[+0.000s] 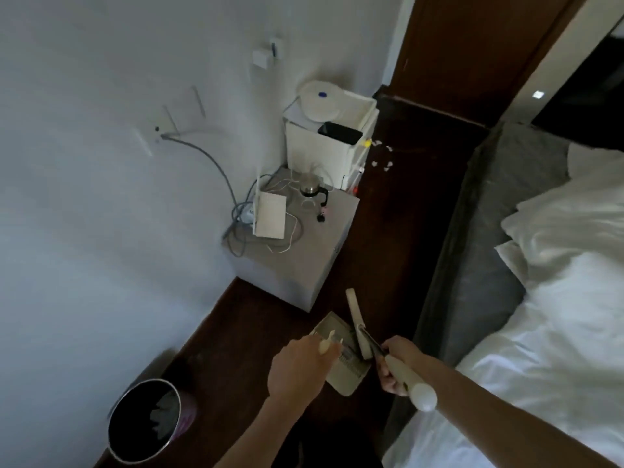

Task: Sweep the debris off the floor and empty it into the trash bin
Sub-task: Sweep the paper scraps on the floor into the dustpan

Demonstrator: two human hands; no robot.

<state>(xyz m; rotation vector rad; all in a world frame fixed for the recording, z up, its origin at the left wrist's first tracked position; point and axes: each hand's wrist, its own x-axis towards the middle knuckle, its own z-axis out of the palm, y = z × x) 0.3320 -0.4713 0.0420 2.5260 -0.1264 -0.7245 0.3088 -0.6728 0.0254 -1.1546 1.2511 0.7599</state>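
Both bare arms reach forward and down, close together. The left hand [297, 366] shows its back, with its fingers curled shut around a thin handle. The right hand [393, 366] is closed in a fist around a thick handle, knuckles turned to the left.

Two bare forearms and two hands, nothing worn

The left hand [297, 369] and the right hand [393, 366] both are bare: no glove, no ring, no watch and no bracelet can be seen on them. The wrists and the forearms are also uncovered, with no sleeve edge visible up to the bottom border of the view. The picture is a little dim and soft, so small details of the fingers stay unclear.
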